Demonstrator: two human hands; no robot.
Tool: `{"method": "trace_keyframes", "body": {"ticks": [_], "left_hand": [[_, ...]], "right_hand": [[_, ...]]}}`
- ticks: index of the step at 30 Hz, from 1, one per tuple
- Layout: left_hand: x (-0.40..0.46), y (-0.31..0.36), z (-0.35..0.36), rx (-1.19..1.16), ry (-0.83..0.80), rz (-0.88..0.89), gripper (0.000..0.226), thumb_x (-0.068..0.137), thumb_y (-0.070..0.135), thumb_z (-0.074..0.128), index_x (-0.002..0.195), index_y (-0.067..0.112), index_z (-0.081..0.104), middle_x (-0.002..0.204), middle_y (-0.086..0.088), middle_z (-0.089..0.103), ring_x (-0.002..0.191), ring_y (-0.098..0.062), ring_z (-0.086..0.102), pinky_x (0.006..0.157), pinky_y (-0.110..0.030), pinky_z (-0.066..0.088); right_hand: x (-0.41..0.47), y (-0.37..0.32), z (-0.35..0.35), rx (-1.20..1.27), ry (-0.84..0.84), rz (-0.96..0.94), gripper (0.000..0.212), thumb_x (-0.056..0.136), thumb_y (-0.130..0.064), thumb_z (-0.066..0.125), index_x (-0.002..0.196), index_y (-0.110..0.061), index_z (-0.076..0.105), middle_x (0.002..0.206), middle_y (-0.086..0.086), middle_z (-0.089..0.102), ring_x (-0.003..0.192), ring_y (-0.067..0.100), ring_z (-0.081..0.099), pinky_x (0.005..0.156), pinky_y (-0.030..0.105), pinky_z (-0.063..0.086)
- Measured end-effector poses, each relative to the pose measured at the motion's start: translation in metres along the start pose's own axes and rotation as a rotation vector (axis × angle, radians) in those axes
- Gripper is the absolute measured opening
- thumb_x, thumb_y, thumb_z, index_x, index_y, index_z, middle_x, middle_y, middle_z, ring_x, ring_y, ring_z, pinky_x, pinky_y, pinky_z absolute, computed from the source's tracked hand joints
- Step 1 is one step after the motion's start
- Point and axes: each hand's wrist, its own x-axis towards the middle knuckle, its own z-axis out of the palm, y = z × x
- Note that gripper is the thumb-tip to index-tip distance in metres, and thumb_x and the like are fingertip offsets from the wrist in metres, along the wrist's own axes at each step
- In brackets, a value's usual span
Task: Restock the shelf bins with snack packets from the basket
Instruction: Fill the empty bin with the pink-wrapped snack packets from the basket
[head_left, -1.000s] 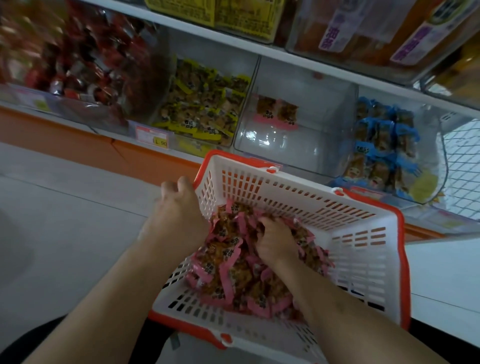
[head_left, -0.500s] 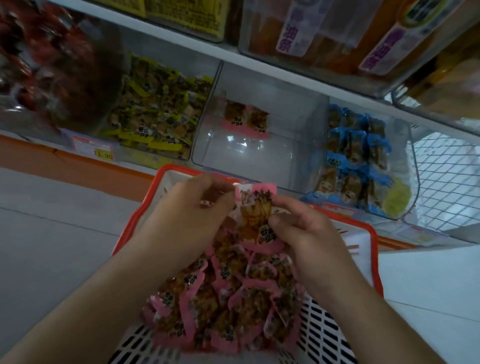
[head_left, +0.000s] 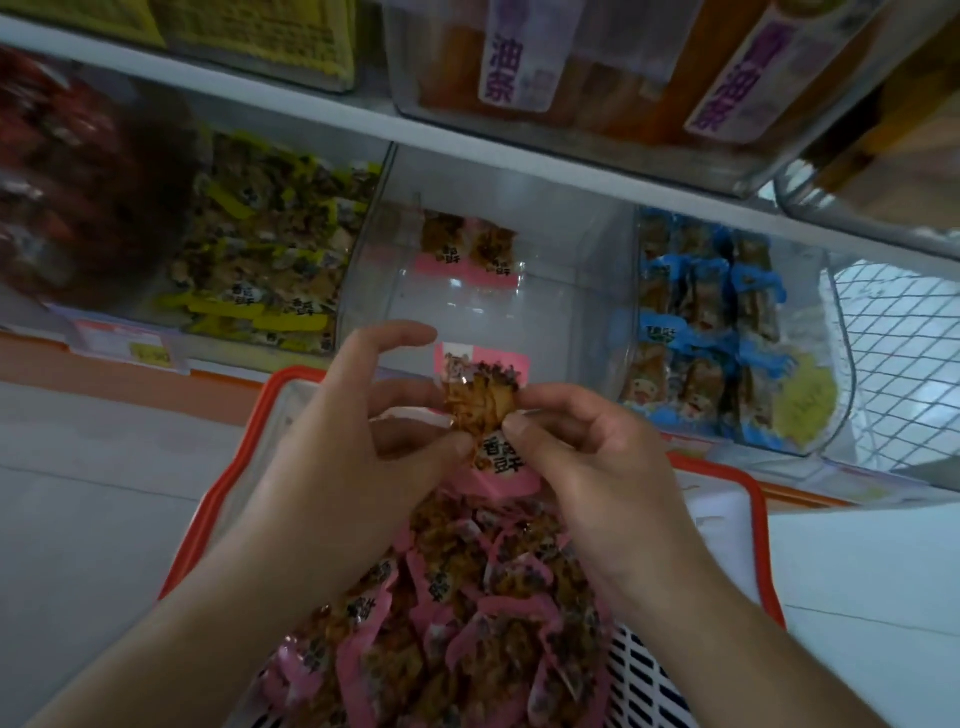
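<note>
A pink snack packet (head_left: 483, 397) is held upright above the basket, just in front of the shelf. My left hand (head_left: 353, 447) pinches its left side, and my right hand (head_left: 587, 467) pinches its right side. Below them a white basket with a red rim (head_left: 228, 478) holds a heap of several pink packets (head_left: 467, 623). Straight ahead, a clear shelf bin (head_left: 571, 291) contains two pink packets (head_left: 467, 249) at its back.
A bin of yellow packets (head_left: 260, 249) stands left of the clear bin, and a bin of blue packets (head_left: 717, 332) stands right of it. Red packets (head_left: 62, 182) fill the far-left bin. An upper shelf (head_left: 467, 140) with boxes overhangs. White mesh (head_left: 893, 364) is at the right.
My right hand lifted one pink packet out of the heap. My left hand let go of the basket rim and joined it on the packet, which both hands now hold higher, in front of the clear bin.
</note>
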Motion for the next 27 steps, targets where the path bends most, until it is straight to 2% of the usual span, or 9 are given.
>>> {"method": "trace_keyframes", "body": {"ticks": [4,7,12,17,19,22,24,25,27], "left_hand": [[0.002,0.002,0.002,0.089,0.050,0.063,0.050,0.081,-0.002,0.081,0.106,0.040,0.072,0.102,0.010,0.077,0.084,-0.011,0.076,0.081,-0.035,0.062],[0.013,0.010,0.003,0.070,0.097,0.060,0.049,0.082,-0.001,0.081,0.107,0.041,0.074,0.104,0.011,0.077,0.092,-0.010,0.075,0.087,-0.036,0.059],[0.078,0.026,0.038,0.211,0.046,0.152,0.043,0.084,0.007,0.081,0.112,0.038,0.070,0.098,0.022,0.076,0.090,0.003,0.072,0.077,-0.023,0.061],[0.192,0.004,0.077,0.406,0.018,0.103,0.050,0.064,0.020,0.088,0.103,0.045,0.069,0.098,0.015,0.075,0.095,-0.011,0.072,0.081,-0.040,0.063],[0.220,0.003,0.088,0.463,-0.045,0.131,0.044,0.066,0.026,0.083,0.104,0.045,0.072,0.100,0.013,0.076,0.093,-0.011,0.073,0.080,-0.035,0.063],[0.239,0.013,0.107,0.647,-0.079,0.216,0.018,0.091,0.013,0.069,0.105,0.021,0.077,0.097,0.006,0.076,0.083,-0.004,0.070,0.063,-0.014,0.056],[0.251,0.005,0.109,0.717,-0.010,0.271,0.028,0.099,0.012,0.049,0.094,0.008,0.077,0.097,-0.011,0.077,0.086,-0.024,0.073,0.063,-0.031,0.063],[0.261,-0.003,0.111,0.744,0.028,0.252,0.033,0.099,0.019,0.047,0.093,0.009,0.078,0.100,-0.015,0.078,0.092,-0.033,0.073,0.072,-0.045,0.065],[0.266,-0.008,0.110,1.017,-0.018,0.376,0.035,0.088,0.042,0.055,0.109,0.025,0.077,0.112,-0.006,0.075,0.107,-0.033,0.068,0.093,-0.049,0.058]], "right_hand": [[-0.002,-0.007,-0.010,-0.229,0.059,-0.112,0.027,0.101,-0.034,0.069,0.127,-0.038,0.067,0.109,-0.023,0.072,0.103,-0.005,0.068,0.089,0.021,0.059],[-0.004,-0.009,-0.029,-0.529,0.210,-0.241,0.059,0.098,-0.026,0.071,0.149,-0.035,0.043,0.136,-0.019,0.048,0.122,-0.005,0.050,0.094,0.009,0.045],[-0.012,-0.005,-0.039,-0.836,0.044,-0.240,0.081,0.101,-0.030,0.063,0.160,-0.027,0.007,0.153,-0.014,0.007,0.148,0.012,0.012,0.127,0.030,0.026],[-0.008,-0.008,-0.034,-0.851,-0.002,-0.151,0.087,0.098,-0.038,0.058,0.154,-0.035,-0.009,0.158,-0.013,-0.004,0.149,0.013,0.002,0.126,0.033,0.023],[-0.005,-0.011,-0.035,-0.863,-0.015,-0.124,0.089,0.098,-0.041,0.058,0.154,-0.038,-0.011,0.159,-0.013,-0.009,0.149,0.012,-0.001,0.126,0.031,0.024],[-0.003,-0.011,-0.032,-0.835,-0.026,-0.077,0.090,0.095,-0.049,0.058,0.157,-0.038,-0.007,0.162,-0.010,-0.006,0.154,0.017,0.009,0.125,0.035,0.032],[-0.004,-0.011,-0.029,-0.863,-0.014,-0.076,0.088,0.080,-0.048,0.060,0.157,-0.032,0.021,0.160,-0.002,0.022,0.144,0.025,0.039,0.108,0.041,0.053],[-0.002,-0.007,-0.029,-0.846,-0.009,-0.047,0.089,0.067,-0.047,0.066,0.150,-0.027,0.040,0.152,0.003,0.042,0.131,0.028,0.055,0.093,0.042,0.062],[0.001,0.002,-0.029,-0.853,0.060,-0.073,0.090,0.052,-0.046,0.079,0.136,-0.023,0.058,0.136,0.006,0.058,0.113,0.030,0.067,0.077,0.042,0.066]]}}
